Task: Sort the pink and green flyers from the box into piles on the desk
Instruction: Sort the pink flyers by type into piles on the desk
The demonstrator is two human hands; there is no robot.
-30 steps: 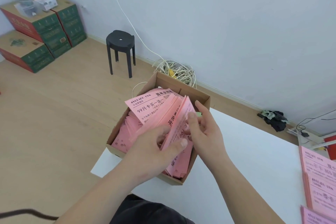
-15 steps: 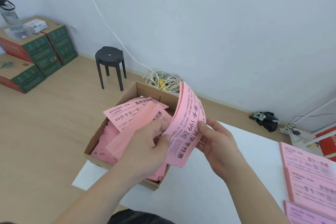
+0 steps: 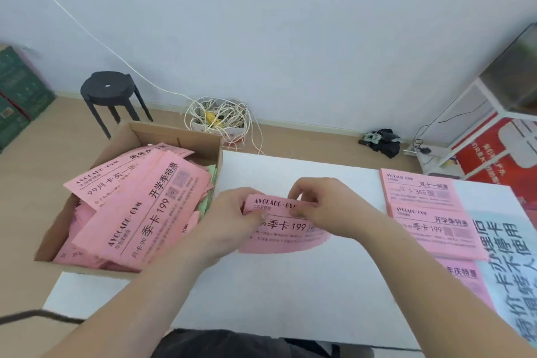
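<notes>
I see the left hand (image 3: 232, 212) and the right hand (image 3: 328, 206) pinch one bundle of pink flyers (image 3: 279, 238) with their fingers (image 3: 299, 206), over the white table (image 3: 290, 285). The bundle is between the cardboard box (image 3: 174, 136) and the pink piles (image 3: 421, 192).

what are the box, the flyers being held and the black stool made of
Box: brown cardboard, matte, with raw cut edges. Held flyers: thin pink paper, matte, printed black; the sheets curve where left hand and right hand pinch them. Stool: probably moulded black plastic, dull finish; not certain.
</notes>
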